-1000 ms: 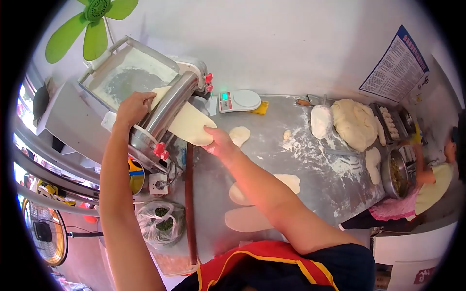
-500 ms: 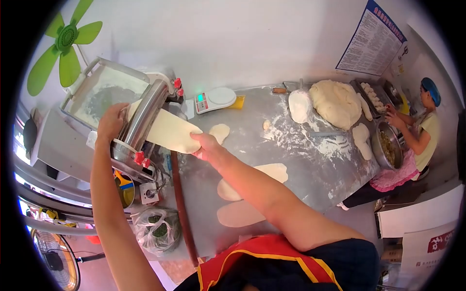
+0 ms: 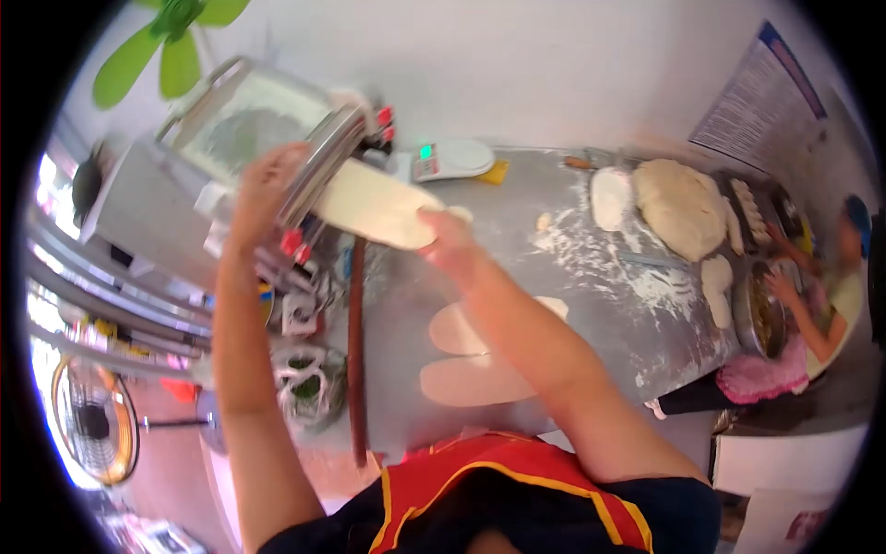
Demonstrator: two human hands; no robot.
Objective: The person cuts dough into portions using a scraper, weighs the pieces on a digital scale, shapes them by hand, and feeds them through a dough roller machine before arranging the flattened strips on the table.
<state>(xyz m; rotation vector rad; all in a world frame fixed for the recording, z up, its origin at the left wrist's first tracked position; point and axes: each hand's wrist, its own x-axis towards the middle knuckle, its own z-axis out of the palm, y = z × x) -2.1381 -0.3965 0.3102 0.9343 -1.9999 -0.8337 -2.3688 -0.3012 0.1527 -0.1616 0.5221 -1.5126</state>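
Note:
A long flat dough sheet (image 3: 374,205) stretches from the steel roller machine (image 3: 323,166) over the table's left part. My right hand (image 3: 448,242) pinches the sheet's free end. My left hand (image 3: 268,189) is at the near back side of the rollers; its fingers are blurred, and what they hold, if anything, cannot be made out. Two flat dough pieces, an upper one (image 3: 454,330) and a lower one (image 3: 466,381), lie near my right forearm. Another small piece shows partly behind my right hand.
A white scale (image 3: 466,159) stands at the table's back. To the right are a large dough mass (image 3: 681,210), loose flour, a filling bowl (image 3: 759,309) and a co-worker (image 3: 835,305). A brown rod (image 3: 356,360) and a plastic bag (image 3: 309,383) lie on the left.
My right hand has moved right with the sheet's end, and more sheet shows out of the rollers. The camera view has shifted. The co-worker's hands are now nearer the bowl.

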